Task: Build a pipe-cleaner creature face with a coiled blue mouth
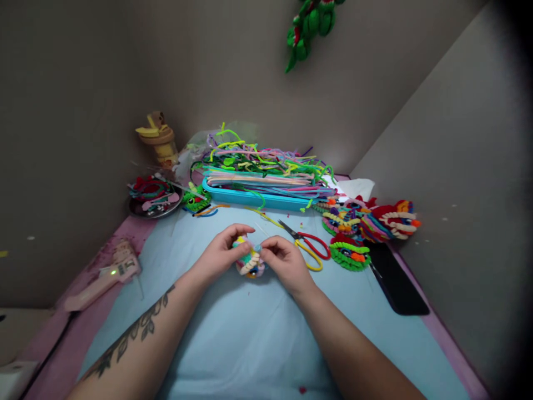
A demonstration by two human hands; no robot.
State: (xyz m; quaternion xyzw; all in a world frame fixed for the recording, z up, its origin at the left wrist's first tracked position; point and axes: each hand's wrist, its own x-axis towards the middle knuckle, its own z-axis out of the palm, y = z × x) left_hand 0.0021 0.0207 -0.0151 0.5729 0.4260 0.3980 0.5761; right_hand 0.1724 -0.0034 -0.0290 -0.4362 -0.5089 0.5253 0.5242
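Note:
In the middle of the head view is a small pastel figure [249, 265] made of pipe cleaners, with cream, yellow, teal and lilac strands. My left hand [227, 247] wraps round its left side, thumb on top. At its upper right my right hand [283, 258] pinches a small pale blue piece [257, 248] between thumb and fingertips, touching or very close to the figure. What that piece is cannot be made out. Just right of my right hand lie scissors [310, 244] with one red and one yellow handle, blades pointing away to the upper left.
A long blue tray [258, 199] heaped with pipe cleaners stands at the back. Finished bright pipe-cleaner figures [350, 253] and a black phone [397, 280] lie right. At left are a pink glue gun [110, 275], a metal bowl [144, 214] and a green figure [197, 198].

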